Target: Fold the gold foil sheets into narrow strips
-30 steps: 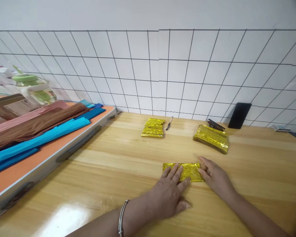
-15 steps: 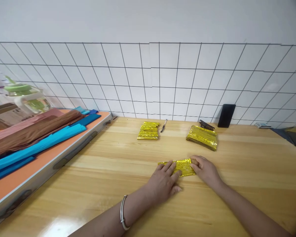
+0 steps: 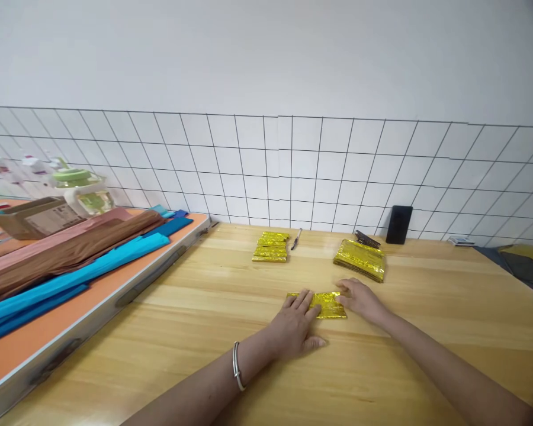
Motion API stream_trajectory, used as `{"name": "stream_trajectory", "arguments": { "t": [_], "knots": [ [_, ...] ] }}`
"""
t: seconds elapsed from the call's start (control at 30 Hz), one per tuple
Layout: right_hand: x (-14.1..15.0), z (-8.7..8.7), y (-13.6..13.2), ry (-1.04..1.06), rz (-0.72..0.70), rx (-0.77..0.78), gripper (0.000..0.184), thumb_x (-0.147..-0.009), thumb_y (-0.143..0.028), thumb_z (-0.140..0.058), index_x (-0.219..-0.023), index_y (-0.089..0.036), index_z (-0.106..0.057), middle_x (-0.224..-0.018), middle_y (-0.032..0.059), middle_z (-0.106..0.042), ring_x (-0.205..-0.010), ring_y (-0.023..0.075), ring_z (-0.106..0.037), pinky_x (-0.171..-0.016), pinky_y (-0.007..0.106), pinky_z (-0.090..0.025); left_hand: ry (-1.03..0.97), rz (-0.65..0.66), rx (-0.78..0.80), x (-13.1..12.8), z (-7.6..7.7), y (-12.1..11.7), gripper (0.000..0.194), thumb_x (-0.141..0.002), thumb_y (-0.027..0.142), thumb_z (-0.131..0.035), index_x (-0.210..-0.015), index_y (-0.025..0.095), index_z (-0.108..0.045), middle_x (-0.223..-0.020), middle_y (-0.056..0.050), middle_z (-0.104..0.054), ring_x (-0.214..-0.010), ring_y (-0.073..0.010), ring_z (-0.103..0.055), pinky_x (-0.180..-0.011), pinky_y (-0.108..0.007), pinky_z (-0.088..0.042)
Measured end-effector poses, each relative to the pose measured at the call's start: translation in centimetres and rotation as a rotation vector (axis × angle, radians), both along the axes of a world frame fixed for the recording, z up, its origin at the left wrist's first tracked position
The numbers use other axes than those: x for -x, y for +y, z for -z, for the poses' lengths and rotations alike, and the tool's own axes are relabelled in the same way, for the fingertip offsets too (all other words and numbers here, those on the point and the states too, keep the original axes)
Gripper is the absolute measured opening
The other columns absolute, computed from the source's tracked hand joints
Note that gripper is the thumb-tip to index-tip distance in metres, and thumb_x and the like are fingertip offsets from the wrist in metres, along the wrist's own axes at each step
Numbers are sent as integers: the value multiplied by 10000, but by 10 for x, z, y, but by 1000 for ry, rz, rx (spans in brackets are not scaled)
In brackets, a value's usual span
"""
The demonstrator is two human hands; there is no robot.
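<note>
A folded piece of shiny gold foil lies flat on the wooden table in front of me. My left hand presses on its left part, palm down, fingers spread and the thumb stretched out to the side; a silver bangle is on that wrist. At the foil's upper right corner, my right hand has its thumb and fingertips bent together on the edge. Beyond it on the right sits a stack of gold foil pieces. Several narrow gold foil strips lie farther left.
A pen lies by the strips. Behind the stack are a black clip and a black phone leaning on the tiled wall. On the left, an orange-topped surface bears folded fabrics, a cardboard box and a green-lidded jug.
The camera view has tipped upward. My left hand stays pressed on the foil. My right hand has shifted slightly toward the foil's far edge, and the foil's right end looks flatter.
</note>
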State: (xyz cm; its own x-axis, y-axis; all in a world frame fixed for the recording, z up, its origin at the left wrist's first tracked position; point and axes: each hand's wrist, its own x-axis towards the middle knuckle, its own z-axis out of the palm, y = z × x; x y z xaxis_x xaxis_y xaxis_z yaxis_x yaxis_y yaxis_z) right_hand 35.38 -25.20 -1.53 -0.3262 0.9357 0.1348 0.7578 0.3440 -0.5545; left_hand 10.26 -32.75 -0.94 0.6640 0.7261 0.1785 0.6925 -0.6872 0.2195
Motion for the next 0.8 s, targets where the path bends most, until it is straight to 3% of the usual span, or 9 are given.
{"name": "stream_trajectory", "arguments": {
  "t": [0.1, 0.2, 0.33, 0.5, 0.63, 0.8],
  "knots": [
    [8, -4, 15, -26, -15, 30, 328, -651, -302, -666, -960, -199, -635, -953, 54, -621, -846, 199, -573, -758, 294, -426, -3, 24, 17, 2, -3, 11, 742, -791, 690, -340, -1330, 180, -357, -1445, -181, -254, -1329, -359, -203, -1015, -536, -218],
    [15, -5, 25, -31, -27, 66, 282, -612, -279, -692, -877, -201, -633, -812, 13, -632, -730, 170, -563, -667, 262, -415, -55, 30, 44, 4, -8, 28, 510, -862, 581, -332, -1222, 251, -481, -1392, -102, -378, -1270, -308, -329, -975, -483, -298],
    [18, -4, 28, -5, -49, 102, 173, -614, -257, -679, -762, -189, -621, -650, -30, -599, -592, 124, -521, -570, 219, -379, -215, -75, 66, 0, -6, 55, 232, -897, 309, -407, -967, 239, -616, -1063, -26, -620, -1020, -184, -526, -905, -326, -373],
    [19, -1, 21, 95, -61, 48, 97, -643, -241, -630, -717, -187, -600, -749, -13, -586, -658, 128, -514, -595, 224, -379, -271, -194, 41, -3, 4, 73, 231, -801, 230, -539, -1025, 196, -584, -1005, -60, -588, -979, -204, -502, -872, -337, -376],
    [24, 7, 22, 202, -28, 35, 58, -657, -247, -608, -683, -208, -574, -665, -26, -534, -607, 126, -474, -562, 229, -374, -296, -265, 47, -1, 7, 76, 165, -763, 270, -591, -905, 188, -577, -983, -60, -561, -965, -217, -483, -844, -346, -370],
    [30, 19, 27, 342, 17, 74, 194, -672, -305, -619, -852, -238, -598, -653, -34, -532, -588, 126, -468, -533, 226, -388, -333, -290, 84, 3, 10, 78, 55, -788, 229, -553, -784, 179, -532, -825, -36, -572, -841, -186, -514, -750, -284, -380]
  ]
}}
